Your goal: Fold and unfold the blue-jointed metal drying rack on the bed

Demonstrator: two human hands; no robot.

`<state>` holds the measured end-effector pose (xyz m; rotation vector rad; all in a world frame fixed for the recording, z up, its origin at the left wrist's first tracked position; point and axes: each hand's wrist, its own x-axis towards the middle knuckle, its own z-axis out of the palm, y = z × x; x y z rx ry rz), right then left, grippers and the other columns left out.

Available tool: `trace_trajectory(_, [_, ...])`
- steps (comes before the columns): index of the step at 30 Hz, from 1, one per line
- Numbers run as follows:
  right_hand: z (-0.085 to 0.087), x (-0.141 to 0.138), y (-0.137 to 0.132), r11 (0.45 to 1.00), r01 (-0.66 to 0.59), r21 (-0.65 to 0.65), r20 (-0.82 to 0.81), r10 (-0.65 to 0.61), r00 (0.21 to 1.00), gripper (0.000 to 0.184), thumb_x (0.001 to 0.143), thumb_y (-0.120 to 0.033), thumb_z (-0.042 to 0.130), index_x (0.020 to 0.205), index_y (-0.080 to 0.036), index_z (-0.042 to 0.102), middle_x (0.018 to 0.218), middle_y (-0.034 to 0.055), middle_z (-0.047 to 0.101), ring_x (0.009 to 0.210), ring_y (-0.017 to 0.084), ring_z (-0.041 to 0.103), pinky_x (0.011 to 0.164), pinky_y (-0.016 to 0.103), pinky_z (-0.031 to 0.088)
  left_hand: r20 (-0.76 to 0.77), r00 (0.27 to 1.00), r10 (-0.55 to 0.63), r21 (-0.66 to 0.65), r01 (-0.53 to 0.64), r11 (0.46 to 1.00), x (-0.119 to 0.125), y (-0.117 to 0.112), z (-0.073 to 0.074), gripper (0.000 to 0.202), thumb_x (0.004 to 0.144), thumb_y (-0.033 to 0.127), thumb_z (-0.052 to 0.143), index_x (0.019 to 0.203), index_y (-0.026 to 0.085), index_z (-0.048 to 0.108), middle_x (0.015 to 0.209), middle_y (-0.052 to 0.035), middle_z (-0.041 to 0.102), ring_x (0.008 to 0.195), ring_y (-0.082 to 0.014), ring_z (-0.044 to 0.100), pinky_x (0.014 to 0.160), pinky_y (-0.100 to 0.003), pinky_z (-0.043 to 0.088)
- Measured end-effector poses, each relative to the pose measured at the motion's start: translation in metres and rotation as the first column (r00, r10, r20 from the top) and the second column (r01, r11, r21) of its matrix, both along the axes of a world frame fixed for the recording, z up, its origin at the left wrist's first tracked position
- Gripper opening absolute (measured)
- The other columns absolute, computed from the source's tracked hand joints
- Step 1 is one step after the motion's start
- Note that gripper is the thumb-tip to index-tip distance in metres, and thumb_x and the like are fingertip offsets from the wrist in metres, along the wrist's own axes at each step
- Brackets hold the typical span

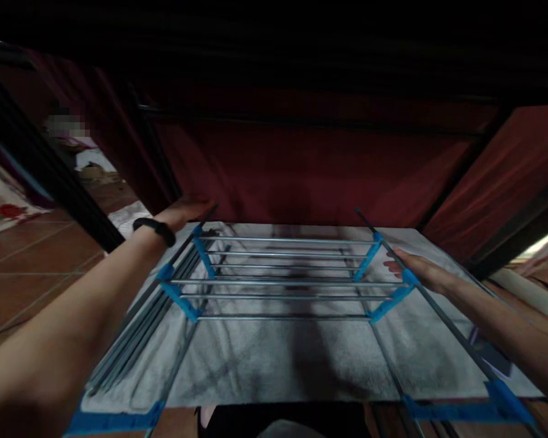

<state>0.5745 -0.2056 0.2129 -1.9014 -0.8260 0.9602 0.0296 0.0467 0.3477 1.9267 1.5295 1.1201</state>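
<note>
A see-through rack made of thin grey metal bars and bright blue plastic joining pieces [411, 278] sits right in front of the person, over a white, soft-looking cloth [265, 359]. Call it the rack [296, 283]. Two rows of bars go across it, and a long grey pole runs down each side. A tall red cloth [256, 170] hangs behind.

The left hand [192, 208] is at the far end of the left pole [178, 261]. It is dark there, so I cannot tell if the fingers are closed around the pole or just resting by it. A black band [155, 228] is on that wrist. The right hand [422, 271] is by the right pole [452, 326], next to a blue piece. Its fingers are apart and not wrapped around anything.

A bunch of loose grey metal tubes [139, 328] lies on the cloth, along the left side of the rack.

To do this well, I think both sides should be held at the same height, so the rack does not twist. It would be best to hold the poles close to the blue pieces and push gently, because a hard push on one side could pop a bar out. The soft cloth may let it wobble.
</note>
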Motion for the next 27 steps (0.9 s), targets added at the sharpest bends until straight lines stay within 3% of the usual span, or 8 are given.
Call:
trace_trajectory(4, [0.001,0.001,-0.022,0.997,-0.054,-0.046,-0.158,0.046,0.986,0.059,0.097,-0.065,0.049,0.133,-0.019,0.061,0.131,0.0192,0.073,0.118,0.034,0.073,0.1,0.046,0.061,0.208,0.978,0.013,0.019,-0.018,1.0,0.03,-0.021,0.006,0.029,0.103,0.03,0.049,0.118,0.01,0.063,0.103,-0.0096,0.073,0.084,-0.0151,0.066,0.08,-0.031,0.055])
trace_trajectory(7, [0.005,-0.005,-0.031,0.993,-0.073,-0.097,-0.182,0.055,0.982,0.062,0.095,-0.068,0.049,0.135,-0.021,0.059,0.132,0.018,0.073,0.123,0.037,0.07,0.106,0.05,0.058,0.273,0.961,-0.041,0.267,-0.034,0.963,0.054,-0.073,-0.022,0.03,0.105,0.033,0.046,0.12,0.015,0.065,0.116,-0.0098,0.073,0.103,-0.0188,0.069,0.09,-0.031,0.054])
trace_trajectory(9, [0.004,-0.006,-0.035,0.988,-0.098,-0.118,-0.167,0.077,0.983,0.065,0.093,-0.071,0.051,0.137,-0.024,0.057,0.134,0.0163,0.072,0.124,0.038,0.069,0.109,0.052,0.057,0.077,0.984,-0.164,0.421,0.117,0.9,0.064,-0.115,-0.056,0.03,0.105,0.037,0.049,0.113,0.016,0.07,0.114,-0.0101,0.075,0.109,-0.0231,0.068,0.097,-0.035,0.051])
trace_trajectory(13, [0.001,-0.007,-0.037,0.989,-0.098,-0.11,-0.069,0.09,0.994,0.065,0.091,-0.069,0.049,0.14,-0.027,0.056,0.13,0.0123,0.075,0.128,0.038,0.067,0.111,0.051,0.055,-0.428,0.864,-0.266,0.304,0.415,0.857,0.064,-0.167,-0.116,0.036,0.108,0.041,0.045,0.118,0.018,0.071,0.111,-0.0092,0.077,0.106,-0.0249,0.071,0.096,-0.038,0.05])
trace_trajectory(16, [-0.001,-0.014,-0.037,0.99,-0.108,-0.09,-0.013,0.108,0.994,0.058,0.093,-0.065,0.048,0.135,-0.027,0.06,0.129,0.0118,0.075,0.128,0.037,0.066,0.105,0.044,0.059,-0.651,0.716,-0.251,0.221,0.496,0.84,0.058,-0.172,-0.133,0.04,0.103,0.05,0.054,0.122,0.019,0.07,0.107,-0.0081,0.078,0.101,-0.0264,0.072,0.092,-0.039,0.051])
trace_trajectory(19, [0.0,-0.024,-0.037,0.997,-0.064,-0.045,-0.009,0.064,0.998,0.053,0.093,-0.065,0.05,0.128,-0.027,0.063,0.123,0.0139,0.078,0.117,0.04,0.072,0.096,0.048,0.063,-0.746,0.621,-0.241,0.17,0.527,0.832,0.056,-0.165,-0.133,0.039,0.101,0.054,0.054,0.106,0.019,0.071,0.094,-0.0066,0.077,0.093,-0.0246,0.073,0.079,-0.034,0.049])
trace_trajectory(22, [0.0,-0.032,-0.037,1.0,-0.027,0.011,-0.014,0.028,1.0,0.05,0.094,-0.061,0.052,0.124,-0.023,0.064,0.115,0.0167,0.08,0.102,0.038,0.077,0.092,0.051,0.063,-0.768,0.604,-0.214,0.188,0.532,0.826,0.057,-0.163,-0.133,0.037,0.104,0.051,0.051,0.094,0.02,0.068,0.087,-0.0055,0.076,0.086,-0.0221,0.073,0.07,-0.032,0.045])
trace_trajectory(27, [0.0,-0.034,-0.032,0.999,0.034,0.017,-0.098,-0.033,0.995,0.033,0.098,-0.045,0.057,0.115,-0.018,0.064,0.101,0.015,0.081,0.075,0.025,0.077,0.068,0.034,0.062,-0.767,0.611,-0.195,0.232,0.549,0.803,0.056,-0.161,-0.137,0.034,0.105,0.048,0.05,0.094,0.02,0.067,0.081,-0.0046,0.074,0.08,-0.0228,0.072,0.066,-0.033,0.042])
